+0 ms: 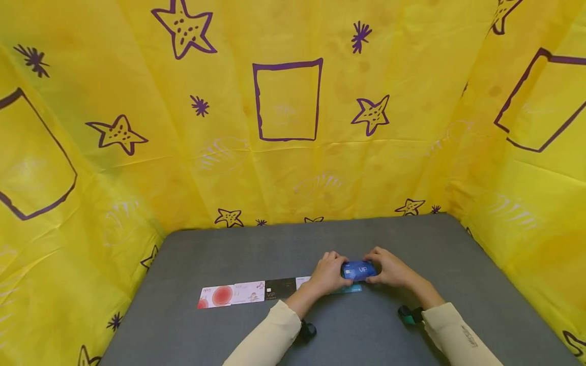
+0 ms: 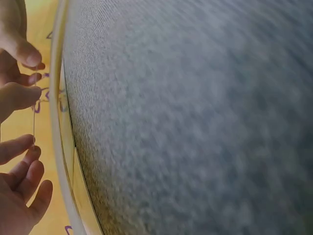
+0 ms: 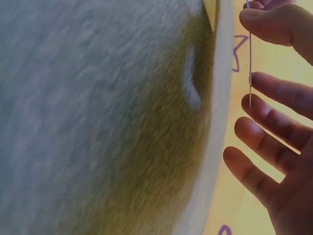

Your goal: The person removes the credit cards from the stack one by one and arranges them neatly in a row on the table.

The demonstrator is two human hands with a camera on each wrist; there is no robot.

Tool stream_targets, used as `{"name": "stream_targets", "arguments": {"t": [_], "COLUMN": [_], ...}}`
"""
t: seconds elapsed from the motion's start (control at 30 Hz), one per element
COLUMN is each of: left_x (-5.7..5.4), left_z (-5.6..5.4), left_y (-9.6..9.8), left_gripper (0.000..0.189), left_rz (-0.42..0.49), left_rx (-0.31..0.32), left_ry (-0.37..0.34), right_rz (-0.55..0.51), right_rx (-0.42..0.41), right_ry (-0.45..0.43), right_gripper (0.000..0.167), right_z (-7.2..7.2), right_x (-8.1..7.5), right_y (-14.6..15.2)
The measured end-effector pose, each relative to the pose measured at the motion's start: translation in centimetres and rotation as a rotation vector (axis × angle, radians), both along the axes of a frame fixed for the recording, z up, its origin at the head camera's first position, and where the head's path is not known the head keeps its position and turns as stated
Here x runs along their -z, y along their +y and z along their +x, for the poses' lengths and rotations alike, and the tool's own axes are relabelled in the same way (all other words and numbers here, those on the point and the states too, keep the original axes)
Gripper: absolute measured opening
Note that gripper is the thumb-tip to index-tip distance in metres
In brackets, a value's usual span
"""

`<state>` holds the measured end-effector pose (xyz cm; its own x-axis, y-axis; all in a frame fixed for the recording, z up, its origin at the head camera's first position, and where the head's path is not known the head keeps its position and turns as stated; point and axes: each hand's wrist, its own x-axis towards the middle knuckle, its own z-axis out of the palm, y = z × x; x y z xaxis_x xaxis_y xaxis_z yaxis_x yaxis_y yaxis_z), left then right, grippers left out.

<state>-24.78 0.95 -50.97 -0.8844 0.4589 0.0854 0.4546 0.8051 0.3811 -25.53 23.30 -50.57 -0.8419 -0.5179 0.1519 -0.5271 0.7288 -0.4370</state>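
Observation:
A blue card (image 1: 354,272) printed "VIP" is held above the table by both hands. My left hand (image 1: 328,273) grips its left end between thumb and fingers. On the opposite end, my right hand (image 1: 388,268) pinches the card the same way. Both wrist views catch the card edge-on as a thin line, with the right thumb (image 3: 276,24) on one side and fingers (image 3: 274,115) on the other. Below lies a row of cards: a red-and-white one (image 1: 216,296), a white one (image 1: 248,293), a black VIP card (image 1: 281,288), a partly hidden white one (image 1: 301,281) and a teal one (image 1: 353,288).
The cards lie on a grey table (image 1: 366,335). Yellow cloth (image 1: 284,178) with purple starfish drawings encloses the back and both sides. Dark wrist bands with small devices (image 1: 308,331) hang below each wrist.

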Motion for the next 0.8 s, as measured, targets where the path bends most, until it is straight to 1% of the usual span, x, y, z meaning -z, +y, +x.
{"name": "stream_targets", "arguments": {"t": [0.13, 0.27, 0.4, 0.57, 0.8], "left_x": [0.1, 0.1, 0.0, -0.1, -0.1], "left_z": [-0.1, -0.1, -0.1, 0.1, 0.2], "left_y": [0.5, 1.1, 1.6, 2.2, 2.9], "left_gripper": [0.055, 0.055, 0.054, 0.053, 0.053], "left_rz": [-0.019, -0.026, -0.040, -0.079, -0.110], "left_rx": [0.021, 0.040, 0.040, 0.046, 0.044], "left_ry": [0.009, 0.018, 0.032, 0.020, -0.012], "right_rz": [0.018, 0.041, 0.047, 0.048, 0.096], "right_rx": [-0.001, 0.029, 0.037, 0.023, 0.055], "right_ry": [0.032, 0.034, 0.044, 0.062, 0.004], "right_gripper": [0.044, 0.044, 0.043, 0.043, 0.043], "right_z": [0.3, 0.6, 0.7, 0.8, 1.2], "right_x": [0.0, 0.1, 0.3, 0.6, 0.5], "right_y": [0.4, 0.9, 1.4, 1.8, 1.9]}}
